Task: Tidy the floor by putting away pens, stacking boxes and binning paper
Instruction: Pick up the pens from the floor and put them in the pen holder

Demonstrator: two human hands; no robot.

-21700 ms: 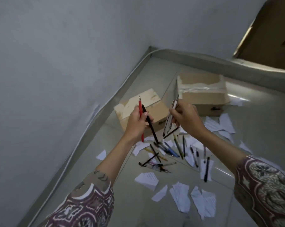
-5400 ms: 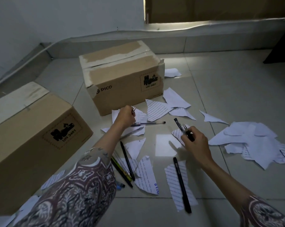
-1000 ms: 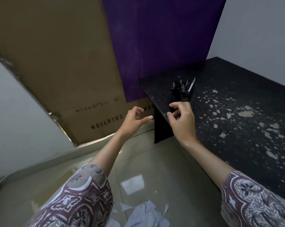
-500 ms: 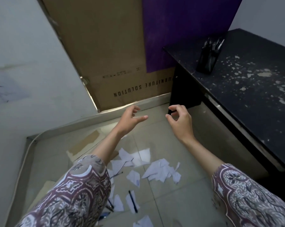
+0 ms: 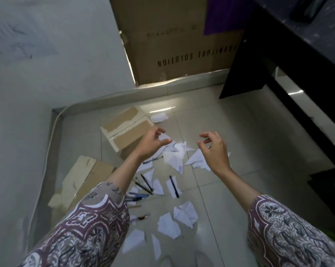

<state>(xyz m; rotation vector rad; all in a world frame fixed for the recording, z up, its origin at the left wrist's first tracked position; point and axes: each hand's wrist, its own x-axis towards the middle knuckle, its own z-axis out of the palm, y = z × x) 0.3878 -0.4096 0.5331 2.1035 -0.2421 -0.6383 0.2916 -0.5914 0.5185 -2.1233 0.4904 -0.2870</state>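
Both hands hang empty above the tiled floor, fingers loosely curled and apart: my left hand (image 5: 153, 142) and my right hand (image 5: 213, 149). Below them lie torn white paper scraps (image 5: 175, 160) and several pens, among them a black pen (image 5: 174, 186) on a scrap and blue pens (image 5: 137, 196) by my left forearm. Two brown cardboard boxes sit on the floor at left: one (image 5: 124, 128) just beyond my left hand, a nearer one (image 5: 85, 182) partly hidden by my left sleeve. More scraps (image 5: 169, 224) lie close to me.
A black desk (image 5: 290, 60) fills the right side, its leg and lower rail reaching the floor. A tall flat carton (image 5: 174, 45) leans against the far wall beside a purple panel (image 5: 220, 14). A white wall (image 5: 47, 54) and grey skirting close the left corner.
My hands left the pen holder on the desk empty and dropped toward the floor. The view swung down from the desk top to the scattered pens, paper and boxes.
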